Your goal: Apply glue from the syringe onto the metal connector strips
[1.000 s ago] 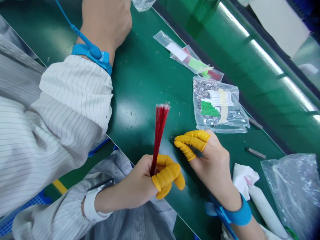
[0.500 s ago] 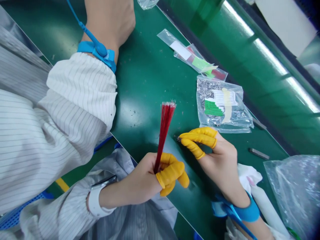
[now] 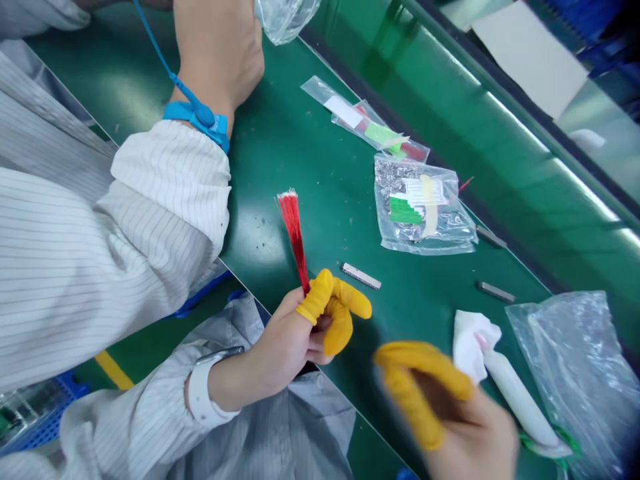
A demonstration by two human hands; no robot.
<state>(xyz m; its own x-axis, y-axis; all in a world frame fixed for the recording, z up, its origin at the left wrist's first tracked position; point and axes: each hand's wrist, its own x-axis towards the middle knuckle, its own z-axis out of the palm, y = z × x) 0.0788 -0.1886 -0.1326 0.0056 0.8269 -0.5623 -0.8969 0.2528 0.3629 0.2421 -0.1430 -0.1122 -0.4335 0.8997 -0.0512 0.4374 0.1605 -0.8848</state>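
My left hand (image 3: 327,310), in yellow finger covers, is closed around the lower end of a bundle of thin red wires (image 3: 295,233) whose pale tips fan out upward. A small grey-white metal strip (image 3: 361,275) lies on the green table just beyond those fingers. Lower right, my right hand (image 3: 430,393) is blurred by motion; its yellow-covered thumb and fingers come together at the tips, and anything between them is too smeared to make out.
Labelled plastic bags (image 3: 425,207) and narrow packets (image 3: 370,127) lie near the rail. Farther right are another metal bar (image 3: 495,291), a white roll (image 3: 523,400) and a clear bag (image 3: 575,360). At upper left, another person's hand (image 3: 220,53) wears a blue wrist strap.
My right hand has moved down, away from the spot where the metal strip now shows. My left hand has shifted slightly, and the red wires now lean left. The view has shifted.
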